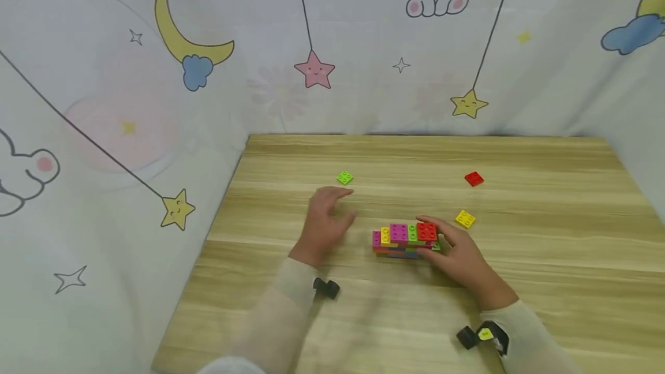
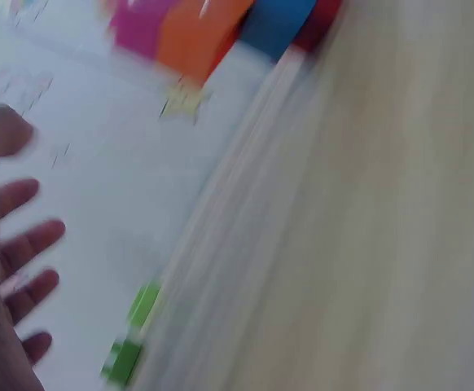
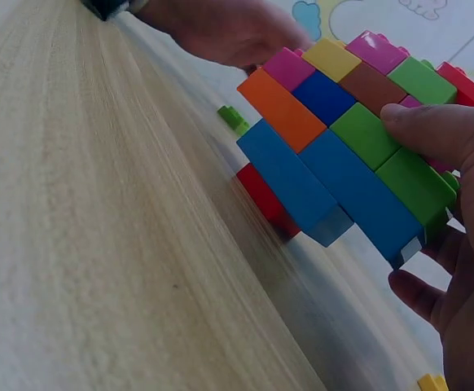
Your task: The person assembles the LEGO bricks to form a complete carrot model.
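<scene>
A built stack of toy building bricks (image 1: 399, 234) in pink, yellow, red, green, orange and blue is gripped at its right end by my right hand (image 1: 457, 253). In the right wrist view the thumb presses a green side brick (image 3: 366, 134) while other fingers reach round behind. Blue bricks and a red one (image 3: 267, 201) form the underside. To the left of the stack is my left hand (image 1: 324, 224), its fingers spread and holding nothing. Just beyond its fingertips a lime green brick (image 1: 345, 178) lies on the table. The left wrist view is blurred.
A yellow brick (image 1: 465, 219) lies to the right of the stack, and a red brick (image 1: 474, 179) sits farther back. All rest on a wood-grain table (image 1: 545, 189). A patterned white cloth (image 1: 363, 103) hangs behind the table's back edge and along its left side.
</scene>
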